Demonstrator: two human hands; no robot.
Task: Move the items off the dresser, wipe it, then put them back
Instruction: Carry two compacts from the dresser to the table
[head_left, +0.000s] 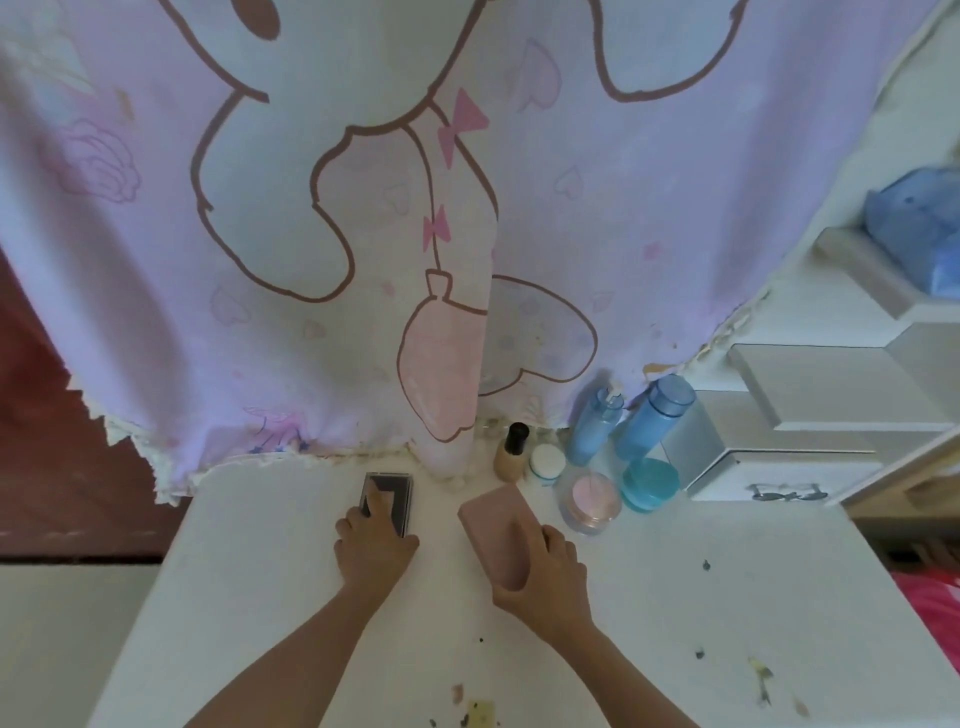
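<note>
While the left hand (371, 551) holds a dark case (392, 493) close to the middle of the dresser's (260, 571) back edge, the right hand (545, 577) grips a pink box (496, 535) just right of centre. The left forefinger lies straight along the case's lid, the other fingers curl at its left side, and the thumb sits by its near right corner. The right hand wraps the near end of the pink box, thumb on the left face and fingers over the right. Whether the box is touching the top or is lifted off it, I cannot tell. The case and the box are apart, with bare white top between them.

Towards the back right corner stands a cluster of cosmetics. It holds a beige bottle with a black cap (511, 452), a small white-lidded jar (546, 464), a clear jar with pink contents (589, 501), a teal jar (649, 486), a blue pump bottle (595, 426) and a taller blue bottle (654, 415). The pink box's far end lies near the beige bottle and the clear jar.

Dark specks and yellowish stains (761, 675) mark the front right part of the dresser. A pink cartoon-print cloth (311, 260) hangs behind the back edge. A white drawer unit (779, 441) rises at the right, and a blue bag (919, 228) sits on it higher up.
</note>
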